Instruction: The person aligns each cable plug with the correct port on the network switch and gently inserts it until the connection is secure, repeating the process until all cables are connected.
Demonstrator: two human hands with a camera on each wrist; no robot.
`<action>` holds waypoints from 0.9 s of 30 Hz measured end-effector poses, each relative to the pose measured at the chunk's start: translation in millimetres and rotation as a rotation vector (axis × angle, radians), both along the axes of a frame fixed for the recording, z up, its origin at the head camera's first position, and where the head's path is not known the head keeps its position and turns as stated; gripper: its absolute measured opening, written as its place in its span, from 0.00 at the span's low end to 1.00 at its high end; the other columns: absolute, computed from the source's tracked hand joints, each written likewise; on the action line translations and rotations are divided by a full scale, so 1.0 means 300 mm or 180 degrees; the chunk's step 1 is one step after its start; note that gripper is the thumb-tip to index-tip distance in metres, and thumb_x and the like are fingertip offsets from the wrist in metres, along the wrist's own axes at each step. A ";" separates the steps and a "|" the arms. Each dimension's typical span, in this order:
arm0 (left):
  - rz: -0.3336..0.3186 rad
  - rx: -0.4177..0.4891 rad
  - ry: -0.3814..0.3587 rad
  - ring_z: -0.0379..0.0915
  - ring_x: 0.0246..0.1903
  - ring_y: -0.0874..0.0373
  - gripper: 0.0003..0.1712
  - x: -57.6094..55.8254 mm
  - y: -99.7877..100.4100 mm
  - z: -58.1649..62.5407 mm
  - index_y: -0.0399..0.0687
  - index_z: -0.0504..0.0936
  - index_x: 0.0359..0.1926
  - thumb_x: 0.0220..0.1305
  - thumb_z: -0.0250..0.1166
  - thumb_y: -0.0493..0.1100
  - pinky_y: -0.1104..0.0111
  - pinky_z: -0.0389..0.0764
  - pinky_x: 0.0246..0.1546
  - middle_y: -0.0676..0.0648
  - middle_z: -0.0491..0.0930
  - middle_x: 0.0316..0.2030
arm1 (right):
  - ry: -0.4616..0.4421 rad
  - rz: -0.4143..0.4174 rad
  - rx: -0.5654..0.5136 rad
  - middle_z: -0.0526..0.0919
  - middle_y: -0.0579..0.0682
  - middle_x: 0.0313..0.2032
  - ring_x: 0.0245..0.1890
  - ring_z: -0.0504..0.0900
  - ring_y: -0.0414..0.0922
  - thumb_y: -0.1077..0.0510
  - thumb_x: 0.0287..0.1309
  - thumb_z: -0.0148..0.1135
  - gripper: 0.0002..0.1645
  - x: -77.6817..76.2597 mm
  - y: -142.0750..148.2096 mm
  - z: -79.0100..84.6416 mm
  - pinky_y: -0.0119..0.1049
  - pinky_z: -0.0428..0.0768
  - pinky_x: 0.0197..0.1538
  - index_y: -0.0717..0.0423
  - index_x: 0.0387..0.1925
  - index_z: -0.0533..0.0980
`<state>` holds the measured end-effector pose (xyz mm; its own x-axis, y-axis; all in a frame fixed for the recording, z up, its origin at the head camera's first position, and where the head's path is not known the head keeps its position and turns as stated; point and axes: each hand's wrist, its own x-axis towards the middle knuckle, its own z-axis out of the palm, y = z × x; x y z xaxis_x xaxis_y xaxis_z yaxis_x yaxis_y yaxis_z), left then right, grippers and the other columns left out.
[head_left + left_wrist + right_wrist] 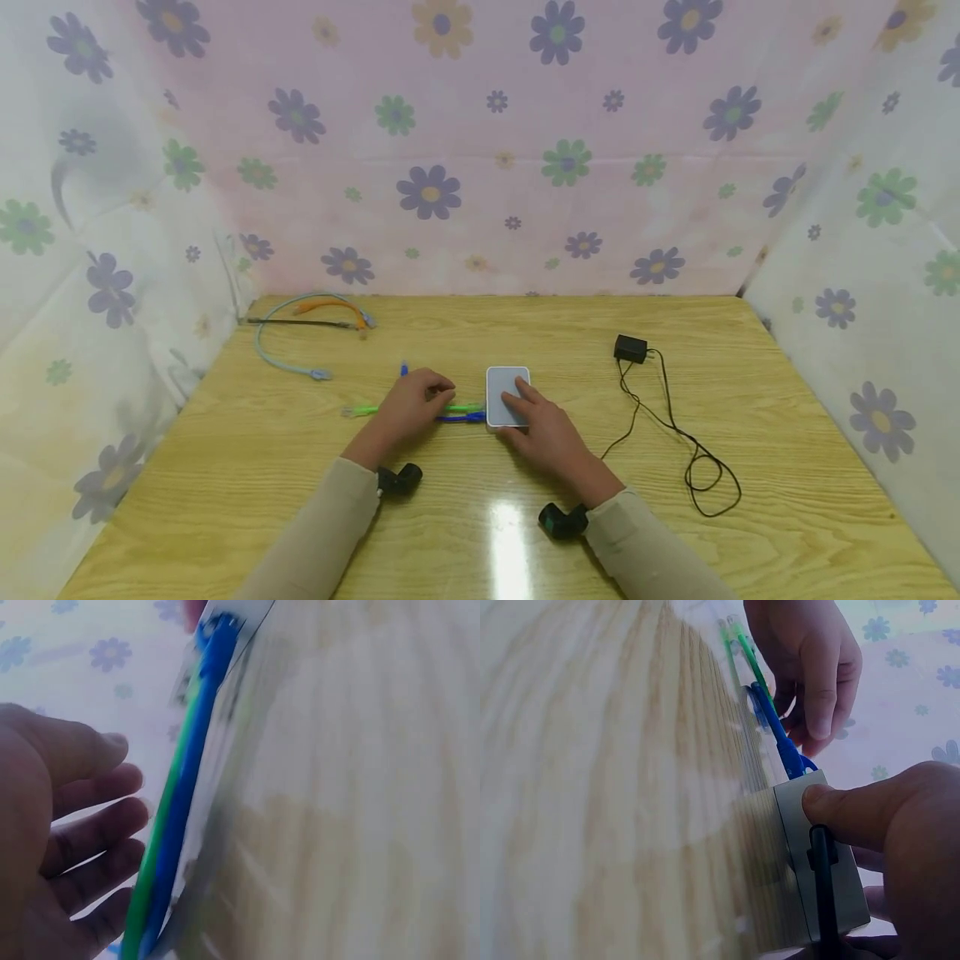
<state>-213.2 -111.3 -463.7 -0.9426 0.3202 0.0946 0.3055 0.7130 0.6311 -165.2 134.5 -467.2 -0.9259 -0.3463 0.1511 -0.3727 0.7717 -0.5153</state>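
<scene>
Cabling step, apparently: right hand grips white box; left hand, relaxed, nears blue cable; next plug calls for bracing.

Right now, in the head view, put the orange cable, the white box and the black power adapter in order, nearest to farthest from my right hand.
From your right hand:
1. White box: touching it, on its left.
2. Black power adapter: farther back, to the right.
3. Orange cable: back left.

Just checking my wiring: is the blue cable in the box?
In: the blue cable meets the box end-on in the right wrist view; whether it's latched, I cannot tell.
</scene>
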 end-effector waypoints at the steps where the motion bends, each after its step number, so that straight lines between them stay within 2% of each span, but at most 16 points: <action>1: 0.0033 -0.0002 0.0024 0.80 0.45 0.53 0.12 -0.004 -0.009 0.003 0.47 0.85 0.46 0.69 0.61 0.47 0.58 0.81 0.47 0.48 0.82 0.44 | 0.0005 0.0000 0.0002 0.63 0.61 0.70 0.64 0.71 0.62 0.46 0.59 0.65 0.34 0.000 0.000 -0.001 0.53 0.75 0.60 0.54 0.64 0.72; 7: 0.0184 0.0036 0.0073 0.78 0.46 0.49 0.15 -0.022 -0.064 0.025 0.44 0.84 0.49 0.70 0.59 0.47 0.55 0.80 0.47 0.44 0.81 0.48 | 0.0043 0.0004 -0.0007 0.63 0.61 0.70 0.64 0.70 0.62 0.46 0.59 0.66 0.34 -0.002 0.004 -0.008 0.53 0.76 0.60 0.54 0.64 0.72; 13: 0.0255 -0.0031 0.0232 0.76 0.43 0.49 0.17 -0.049 -0.112 0.042 0.42 0.83 0.51 0.70 0.58 0.47 0.54 0.79 0.45 0.42 0.81 0.47 | 0.0034 0.0006 -0.0005 0.63 0.61 0.70 0.64 0.70 0.62 0.46 0.59 0.66 0.34 -0.003 0.005 -0.008 0.53 0.76 0.60 0.54 0.64 0.72; 16: 0.0320 -0.0056 0.0254 0.76 0.48 0.45 0.18 -0.064 -0.137 0.048 0.41 0.83 0.51 0.71 0.57 0.47 0.51 0.78 0.49 0.40 0.80 0.49 | 0.0010 0.0013 -0.0015 0.63 0.61 0.70 0.64 0.70 0.63 0.46 0.59 0.66 0.34 -0.001 0.005 -0.007 0.54 0.76 0.60 0.55 0.64 0.72; 22: 0.0492 -0.0013 0.0122 0.73 0.54 0.39 0.20 -0.094 -0.184 0.055 0.40 0.80 0.54 0.71 0.56 0.48 0.46 0.75 0.54 0.36 0.77 0.54 | -0.0002 0.0032 -0.0056 0.63 0.61 0.70 0.64 0.70 0.63 0.47 0.60 0.65 0.33 0.006 0.006 -0.003 0.54 0.75 0.60 0.55 0.64 0.72; 27: 0.0554 -0.0148 0.0207 0.69 0.57 0.36 0.20 -0.123 -0.221 0.056 0.38 0.78 0.56 0.71 0.55 0.46 0.43 0.72 0.57 0.33 0.76 0.55 | 0.0010 0.0052 -0.0088 0.63 0.60 0.70 0.65 0.69 0.63 0.47 0.61 0.64 0.33 0.007 0.008 -0.005 0.54 0.75 0.60 0.54 0.65 0.71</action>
<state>-250.2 -177.5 -447.0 -0.9765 0.1583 0.1462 0.2142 0.7866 0.5791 -163.2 137.0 -468.7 -0.9196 -0.3571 0.1637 -0.3869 0.7509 -0.5352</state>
